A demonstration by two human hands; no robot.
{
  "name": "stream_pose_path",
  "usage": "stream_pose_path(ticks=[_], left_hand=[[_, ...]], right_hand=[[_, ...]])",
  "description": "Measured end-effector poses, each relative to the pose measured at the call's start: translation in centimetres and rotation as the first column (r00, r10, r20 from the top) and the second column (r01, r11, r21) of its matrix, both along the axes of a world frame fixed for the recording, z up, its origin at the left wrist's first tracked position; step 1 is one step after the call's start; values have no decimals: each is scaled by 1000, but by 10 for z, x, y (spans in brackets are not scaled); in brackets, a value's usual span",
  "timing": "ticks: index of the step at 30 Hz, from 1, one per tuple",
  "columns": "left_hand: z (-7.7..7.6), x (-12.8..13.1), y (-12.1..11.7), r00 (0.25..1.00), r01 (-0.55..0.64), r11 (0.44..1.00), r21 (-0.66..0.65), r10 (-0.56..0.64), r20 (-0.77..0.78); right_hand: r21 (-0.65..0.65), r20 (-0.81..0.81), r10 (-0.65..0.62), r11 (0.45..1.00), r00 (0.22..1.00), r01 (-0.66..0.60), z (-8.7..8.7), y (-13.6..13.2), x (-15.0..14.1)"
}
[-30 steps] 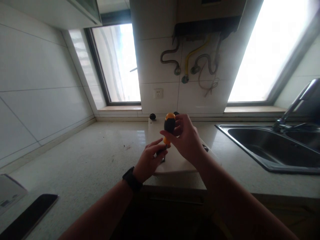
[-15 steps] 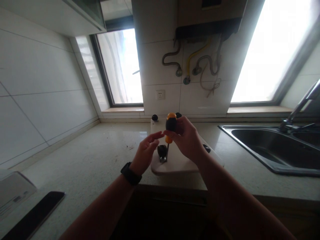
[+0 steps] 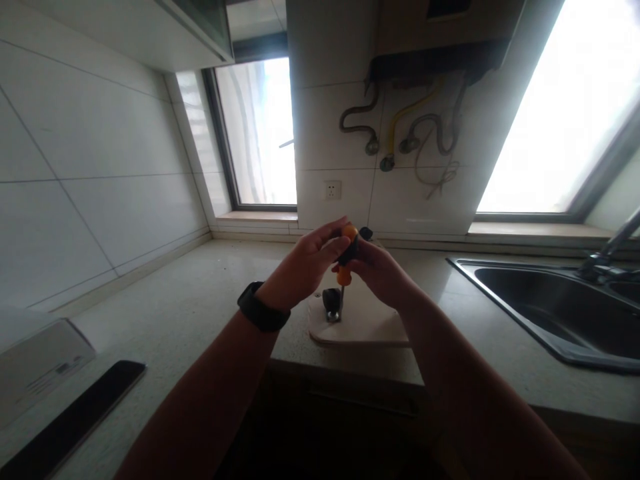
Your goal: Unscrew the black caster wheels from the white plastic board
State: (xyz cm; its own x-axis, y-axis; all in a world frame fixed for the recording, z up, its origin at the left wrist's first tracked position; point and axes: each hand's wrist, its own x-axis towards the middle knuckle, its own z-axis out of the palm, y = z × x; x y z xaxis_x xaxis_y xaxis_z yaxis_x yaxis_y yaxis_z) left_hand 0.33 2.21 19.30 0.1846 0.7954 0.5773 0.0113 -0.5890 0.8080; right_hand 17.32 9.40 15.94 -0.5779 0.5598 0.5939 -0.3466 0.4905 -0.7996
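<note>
Both hands are on an orange-and-black screwdriver (image 3: 344, 275) that stands upright, shaft down. My left hand (image 3: 313, 257) grips the upper handle from the left, thumb across it. From the right, my right hand (image 3: 377, 270) holds the handle lower down. The shaft's tip reaches the metal mount of a black caster wheel (image 3: 331, 301) at the near left corner of a pale board (image 3: 373, 317). Whether the tip sits in a screw is too small to tell. Another black caster (image 3: 366, 233) shows at the board's far side, partly behind my hands.
A steel sink (image 3: 530, 300) with a faucet (image 3: 605, 257) is set into the counter (image 3: 200, 307) on the right. At the left lie a dark phone-like slab (image 3: 80, 413) and a white box (image 3: 45, 367). Hoses (image 3: 357, 123) hang beneath a wall-mounted heater.
My left hand has risen from beside the caster and closed on the screwdriver's upper handle. My right hand stays on the handle. The view has shifted slightly left.
</note>
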Motion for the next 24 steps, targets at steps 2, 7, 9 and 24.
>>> stream_pose_path(ticks=[2, 7, 9, 24], left_hand=[[8, 1, 6, 995, -19, 1000, -3, 19, -99], [9, 5, 17, 996, -6, 1000, 21, 8, -85], [5, 8, 19, 999, -47, 998, 35, 47, -15], [-6, 13, 28, 996, 80, 987, -138, -84, -19]], right_hand=[[-24, -49, -6, 1000, 999, 5, -7, 2, -3], [-10, 14, -232, 973, 973, 232, -43, -6, -4], [1, 46, -350, 937, 936, 351, -60, -12, -3], [-22, 157, -477, 874, 865, 486, -100, -17, 2]])
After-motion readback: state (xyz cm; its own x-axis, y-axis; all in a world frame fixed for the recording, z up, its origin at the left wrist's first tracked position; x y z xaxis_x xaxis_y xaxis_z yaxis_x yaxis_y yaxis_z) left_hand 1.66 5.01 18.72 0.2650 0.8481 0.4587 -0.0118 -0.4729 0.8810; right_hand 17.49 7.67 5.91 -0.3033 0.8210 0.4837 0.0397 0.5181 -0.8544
